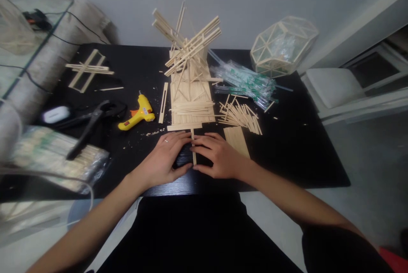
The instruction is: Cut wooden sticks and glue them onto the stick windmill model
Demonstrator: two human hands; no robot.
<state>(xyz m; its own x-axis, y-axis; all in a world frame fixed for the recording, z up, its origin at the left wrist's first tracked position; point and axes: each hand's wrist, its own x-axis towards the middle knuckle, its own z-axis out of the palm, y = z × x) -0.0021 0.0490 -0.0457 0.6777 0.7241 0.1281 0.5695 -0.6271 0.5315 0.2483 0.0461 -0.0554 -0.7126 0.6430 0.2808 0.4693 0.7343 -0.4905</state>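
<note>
With the left hand (163, 157) and the right hand (221, 156) half-curled, holding the sticks (194, 154) between their fingertips on the desk (283, 149), near the slatted base (176, 91), it seems best to press evenly from both sides, so edges meet straight.

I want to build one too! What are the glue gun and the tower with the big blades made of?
The glue gun looks like hard plastic, since its yellow body is smooth and evenly coloured. The windmill-like tower seems to be plain wood, maybe bamboo: its thin sticks are pale tan and look unpainted.
</note>
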